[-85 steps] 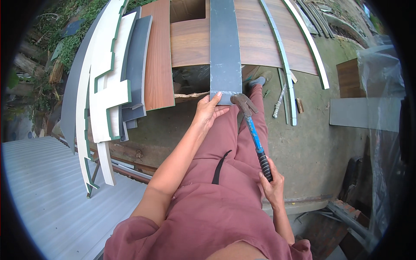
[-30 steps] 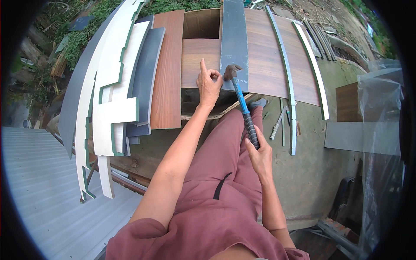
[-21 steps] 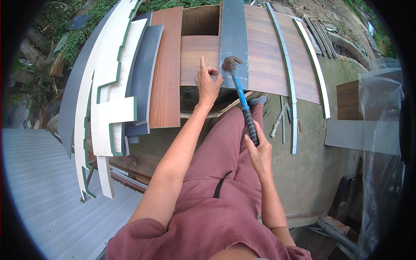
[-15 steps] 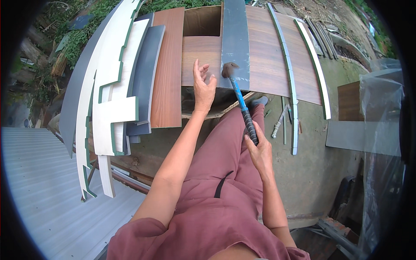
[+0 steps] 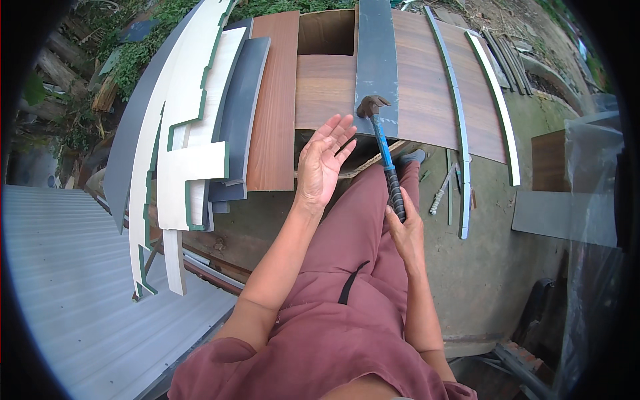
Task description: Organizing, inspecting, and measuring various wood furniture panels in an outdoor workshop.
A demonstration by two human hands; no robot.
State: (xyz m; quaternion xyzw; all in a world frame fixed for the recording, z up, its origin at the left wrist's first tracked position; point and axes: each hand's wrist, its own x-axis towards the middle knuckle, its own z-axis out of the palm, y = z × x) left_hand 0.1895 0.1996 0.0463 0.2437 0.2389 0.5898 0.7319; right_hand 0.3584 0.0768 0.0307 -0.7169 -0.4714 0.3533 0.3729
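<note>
My right hand (image 5: 407, 232) is wrapped round the black ribbed grip of a claw hammer (image 5: 385, 150). Its blue shaft rises away from me, and the rusty brown head hangs over a dark grey board (image 5: 377, 60). My left hand (image 5: 323, 163) is held up palm upward, fingers spread, holding nothing, left of the hammer. Below and beyond it lie a wood-grain panel (image 5: 325, 80) and the torn edge of a cardboard box (image 5: 373, 160). A reddish-brown board (image 5: 273, 107) lies left of that panel.
White notched boards with green edges (image 5: 193, 160) are stacked at left, above a corrugated metal sheet (image 5: 100, 287). Two narrow strips (image 5: 457, 120) lie across the panels at right. A tool with a pale handle (image 5: 437, 200) rests on the ground. Clear plastic sheeting (image 5: 593, 180) hangs at far right.
My left hand has turned palm up, its fingers spreading, and come nearer to me. The hammer stays in my right hand. The whole view has shifted slightly.
</note>
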